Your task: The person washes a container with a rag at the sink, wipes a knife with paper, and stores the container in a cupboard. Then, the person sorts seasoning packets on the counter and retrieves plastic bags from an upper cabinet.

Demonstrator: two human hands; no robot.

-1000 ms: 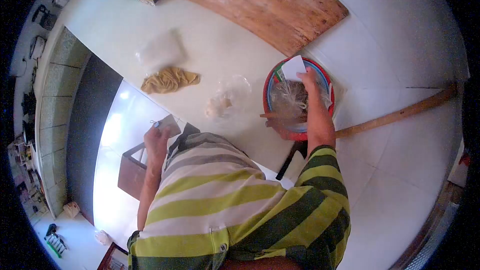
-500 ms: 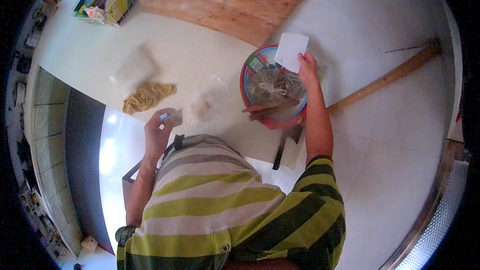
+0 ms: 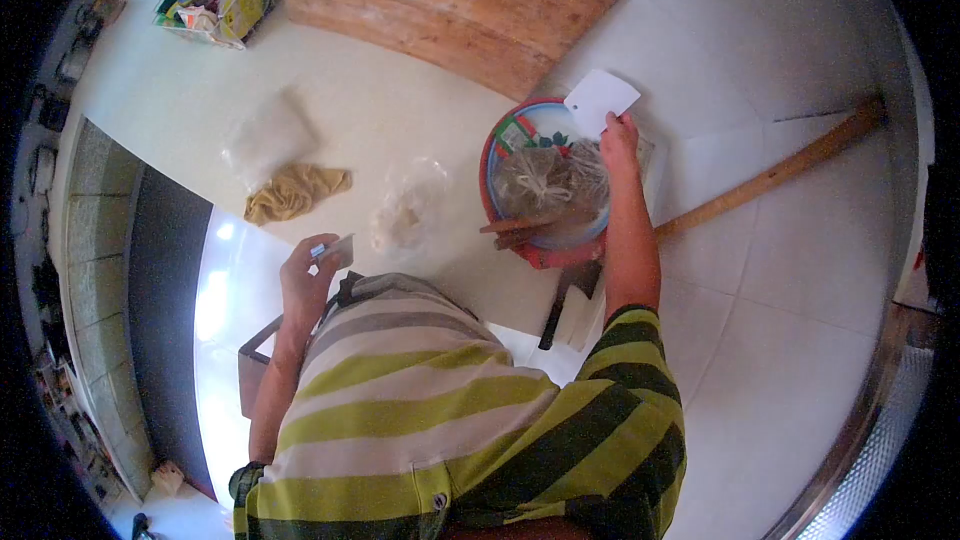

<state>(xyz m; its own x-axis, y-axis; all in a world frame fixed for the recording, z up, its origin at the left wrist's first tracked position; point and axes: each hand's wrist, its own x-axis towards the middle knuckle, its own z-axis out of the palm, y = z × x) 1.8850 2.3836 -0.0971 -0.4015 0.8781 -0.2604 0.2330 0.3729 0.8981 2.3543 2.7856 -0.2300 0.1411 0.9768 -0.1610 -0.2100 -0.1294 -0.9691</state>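
Observation:
My right hand [image 3: 619, 143] pinches a white flat card-like scraper [image 3: 601, 100] with a small hole, holding it above the far right rim of a red and blue basin [image 3: 487, 172]. Inside the basin lie tied clear plastic bags [image 3: 540, 180] with contents I cannot make out, and brown wooden pieces [image 3: 535, 224]. Over the counter's near edge, my left hand [image 3: 308, 275] is closed on a small flat grey piece [image 3: 341, 251] with a light-blue part. A crumpled clear plastic bag [image 3: 408, 208] with something pale inside lies between my hands.
A tan cloth [image 3: 293, 192] and a bag of white stuff [image 3: 270, 128] lie on the left. Behind are a wooden board [image 3: 450, 5] and a wire basket of small items [image 3: 218, 8]. A black-handled knife [image 3: 566, 302] is by the basin; a wooden pole [image 3: 775, 168] slants rightward.
My right hand has turned the white scraper and shifted it slightly right. My left hand has moved a little down and left in view, with the grey piece tilted.

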